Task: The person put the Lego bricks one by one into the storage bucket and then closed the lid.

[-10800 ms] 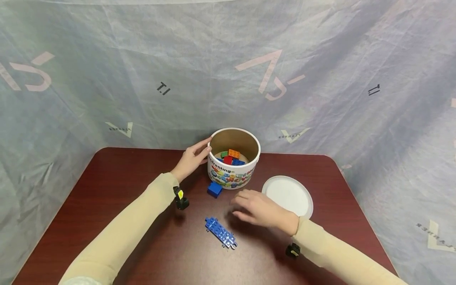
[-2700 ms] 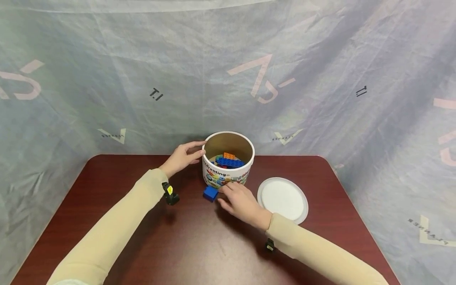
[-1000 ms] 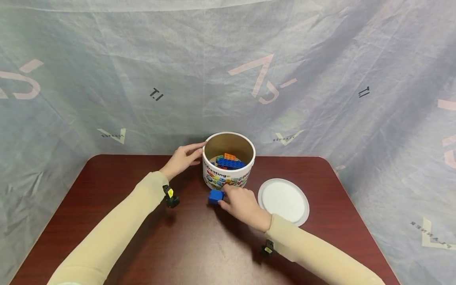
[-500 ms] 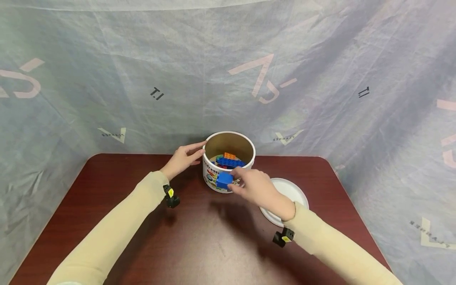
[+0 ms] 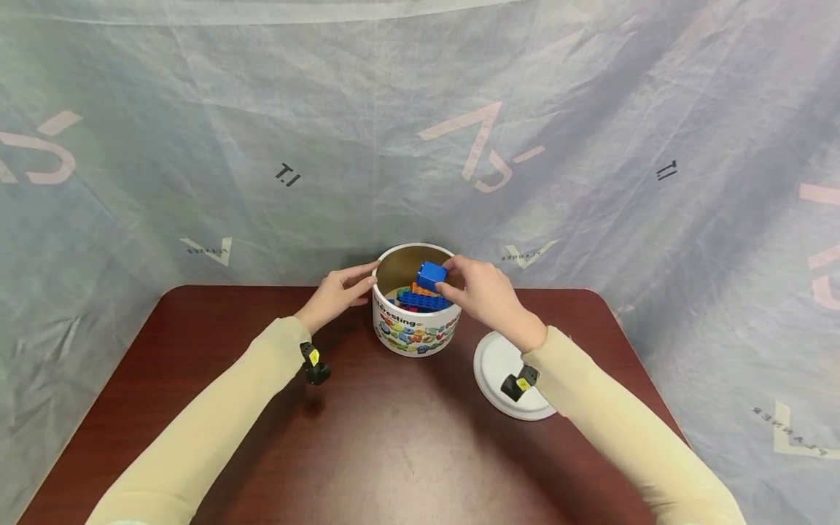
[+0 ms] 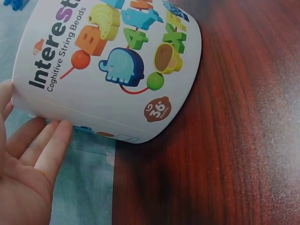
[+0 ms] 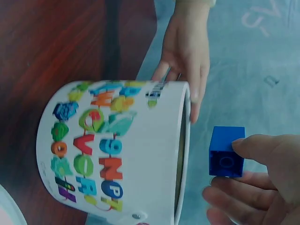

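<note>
My right hand point(image 5: 488, 295) pinches a blue toy building brick point(image 5: 430, 275) between thumb and fingers, over the mouth of a white round bucket point(image 5: 420, 337). The right wrist view shows the brick's hollow underside point(image 7: 226, 161), with the thumb on one face and the fingers beneath. My left hand point(image 5: 331, 297) rests against the bucket's left side near the rim, its fingers fairly straight. In the left wrist view its fingertips touch the printed wall. Inside the bucket lie several bricks, among them a long blue studded piece point(image 5: 423, 300) and an orange brick point(image 5: 420, 289).
A white round lid point(image 5: 491, 364) lies on the dark red table point(image 5: 367, 452), right of the bucket and partly under the right forearm. A grey printed cloth point(image 5: 328, 131) hangs behind the table, close to the bucket.
The long blue piece went from the table into the bucket. My right hand then grasped the blue brick in front of the bucket and raised it over the opening. My left hand stays at the rim.
</note>
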Motion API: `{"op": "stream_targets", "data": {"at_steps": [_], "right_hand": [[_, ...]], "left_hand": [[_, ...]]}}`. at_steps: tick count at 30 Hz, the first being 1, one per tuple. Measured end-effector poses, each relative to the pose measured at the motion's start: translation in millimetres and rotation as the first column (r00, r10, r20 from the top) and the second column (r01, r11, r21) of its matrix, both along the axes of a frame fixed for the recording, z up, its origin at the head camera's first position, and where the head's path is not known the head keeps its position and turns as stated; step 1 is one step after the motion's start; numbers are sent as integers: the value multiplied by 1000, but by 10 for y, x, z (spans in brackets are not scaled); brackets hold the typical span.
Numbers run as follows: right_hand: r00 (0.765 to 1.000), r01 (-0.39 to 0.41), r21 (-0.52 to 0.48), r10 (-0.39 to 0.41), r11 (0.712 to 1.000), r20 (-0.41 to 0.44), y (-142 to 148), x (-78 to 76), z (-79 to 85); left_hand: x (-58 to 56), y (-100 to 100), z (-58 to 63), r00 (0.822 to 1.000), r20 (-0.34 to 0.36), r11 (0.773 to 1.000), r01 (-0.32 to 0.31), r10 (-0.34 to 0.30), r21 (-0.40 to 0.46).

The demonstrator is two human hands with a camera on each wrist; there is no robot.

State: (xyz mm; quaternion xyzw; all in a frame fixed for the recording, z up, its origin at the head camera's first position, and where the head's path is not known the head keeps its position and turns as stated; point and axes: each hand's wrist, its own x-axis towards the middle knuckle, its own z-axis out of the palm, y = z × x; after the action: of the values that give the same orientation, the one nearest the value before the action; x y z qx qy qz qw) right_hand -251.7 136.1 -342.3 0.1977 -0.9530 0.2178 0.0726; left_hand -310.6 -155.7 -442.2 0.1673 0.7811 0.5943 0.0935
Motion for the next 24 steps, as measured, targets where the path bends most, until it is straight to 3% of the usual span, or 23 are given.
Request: {"op": "stream_targets", "data": {"at_steps": [6, 13, 24], "right_hand": [[1000, 9, 39, -10, 999, 5, -73, -241, -3], [998, 1, 75, -7, 997, 70, -196, -417, -43], [979, -1, 240, -48, 971, 200, -384, -643, -272]], "left_hand": [[-19, -20, -14, 1000, -10, 1000, -15, 15, -3], [-29, -34, -35, 1000, -13, 1000, -8, 8, 4], [21, -8, -4, 1000, -6, 1000, -2, 2, -1]]}}
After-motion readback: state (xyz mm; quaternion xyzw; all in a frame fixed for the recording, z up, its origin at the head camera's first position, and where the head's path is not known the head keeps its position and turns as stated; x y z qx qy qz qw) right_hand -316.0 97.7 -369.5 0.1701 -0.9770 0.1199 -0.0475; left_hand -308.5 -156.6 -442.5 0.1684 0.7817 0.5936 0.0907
